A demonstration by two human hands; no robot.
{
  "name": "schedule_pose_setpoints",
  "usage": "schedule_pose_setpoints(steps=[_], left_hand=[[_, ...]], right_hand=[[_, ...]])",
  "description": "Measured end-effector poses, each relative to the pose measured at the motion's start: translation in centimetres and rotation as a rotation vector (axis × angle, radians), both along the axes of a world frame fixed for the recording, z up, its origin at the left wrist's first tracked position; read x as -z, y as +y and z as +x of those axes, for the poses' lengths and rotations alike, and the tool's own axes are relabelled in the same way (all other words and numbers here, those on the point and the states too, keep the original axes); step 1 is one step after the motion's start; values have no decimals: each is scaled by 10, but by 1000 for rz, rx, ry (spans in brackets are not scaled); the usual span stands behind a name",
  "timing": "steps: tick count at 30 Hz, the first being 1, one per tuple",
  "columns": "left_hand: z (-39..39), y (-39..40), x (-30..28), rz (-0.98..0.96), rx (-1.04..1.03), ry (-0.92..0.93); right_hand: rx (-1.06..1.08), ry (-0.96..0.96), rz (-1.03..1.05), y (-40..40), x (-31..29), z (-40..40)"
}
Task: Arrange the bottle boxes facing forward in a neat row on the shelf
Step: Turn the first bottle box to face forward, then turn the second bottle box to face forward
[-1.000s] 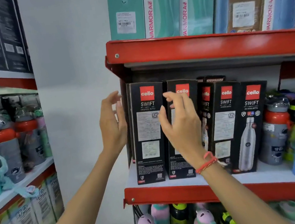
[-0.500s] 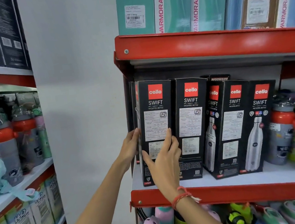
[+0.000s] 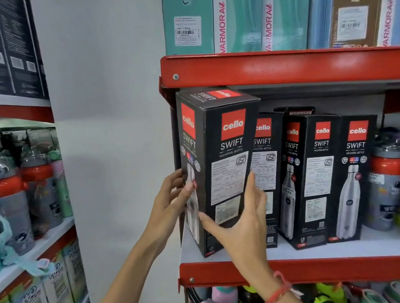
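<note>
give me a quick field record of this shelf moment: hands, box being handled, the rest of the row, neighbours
left hand: grip on the left side face of the leftmost box
right hand: spread on that box's front, thumb low, fingers at its right edge
leftmost box: black Cello Swift, pulled forward, tilted, top visible
other boxes: four more Cello Swift boxes, upright, some turned at an angle
shelf: red front edge, white deck
right neighbours: loose bottles
row state: not yet even

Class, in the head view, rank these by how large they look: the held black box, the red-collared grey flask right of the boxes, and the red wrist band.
1. Held box, though it is nearest the camera, which exaggerates it.
2. Grey flask.
3. Wrist band.
</note>
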State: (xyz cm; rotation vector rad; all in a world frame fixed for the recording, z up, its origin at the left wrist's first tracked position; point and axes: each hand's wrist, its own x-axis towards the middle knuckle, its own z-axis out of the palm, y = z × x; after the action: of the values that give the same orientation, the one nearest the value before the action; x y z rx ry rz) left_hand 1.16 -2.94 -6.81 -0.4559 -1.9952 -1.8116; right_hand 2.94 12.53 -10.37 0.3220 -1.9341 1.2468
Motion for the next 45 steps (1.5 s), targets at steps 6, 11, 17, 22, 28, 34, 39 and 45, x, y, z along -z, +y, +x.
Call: schedule_pose_setpoints(steps=[6,11,17,22,28,34,39,45], left_hand=[[24,-5,-12,-60,99,26],[29,5,-1,34,-82,152],[3,14,3,11,-196,171],[-21,15,17,-31,-238,98],[-40,21,17,-71,-242,67],[-41,27,22,-21,-295,55],[-33,43,21,-193,-592,265],[-22,70,17,-274,-537,472]], right_hand=[[-369,-124,31,38,-11,-2],[-628,-273,135,50,-42,-22],[-594,-286,234,38,-51,-47],[-509,-316,218,29,-35,-59],[-353,-268,194,26,-24,-70],[248,235,59,29,-17,-61],[548,-74,16,36,-27,-71],[307,-83,-75,58,-18,-69]])
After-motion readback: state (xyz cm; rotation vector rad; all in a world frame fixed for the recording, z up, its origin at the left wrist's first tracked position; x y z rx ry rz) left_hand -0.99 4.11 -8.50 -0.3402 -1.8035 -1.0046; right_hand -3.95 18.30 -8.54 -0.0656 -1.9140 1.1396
